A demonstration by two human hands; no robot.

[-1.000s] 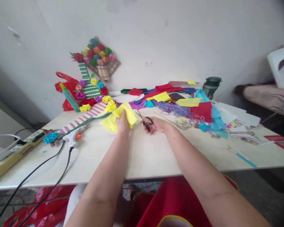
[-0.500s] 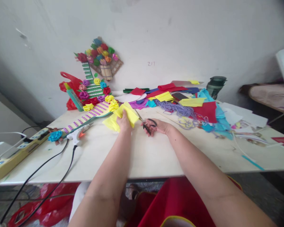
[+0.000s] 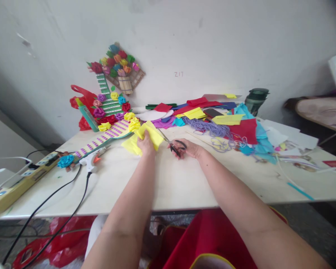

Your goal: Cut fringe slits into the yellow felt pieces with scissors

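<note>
My left hand [image 3: 146, 144] is closed on a folded piece of yellow crepe paper [image 3: 156, 139], holding it just above the table. In my right hand [image 3: 188, 148] is a pair of scissors [image 3: 173, 147] with black handles. Their blades point up and left and reach the paper's right edge; whether they have cut into it I cannot tell. Behind my left hand lies a strip decorated with pink and yellow bands [image 3: 102, 139], with yellow paper flowers [image 3: 134, 124] at its far end.
A white hot glue gun [image 3: 89, 160] and a power strip [image 3: 25, 179] with cords lie left. At the back stand a glue bottle [image 3: 87, 116] and paper-flower decorations [image 3: 120, 61]. Purple yarn [image 3: 208, 127], coloured paper scraps and a dark green bottle [image 3: 256, 101] are on the right.
Hands, yellow paper and scissors hold almost the same positions. The whole view has shifted very slightly.
</note>
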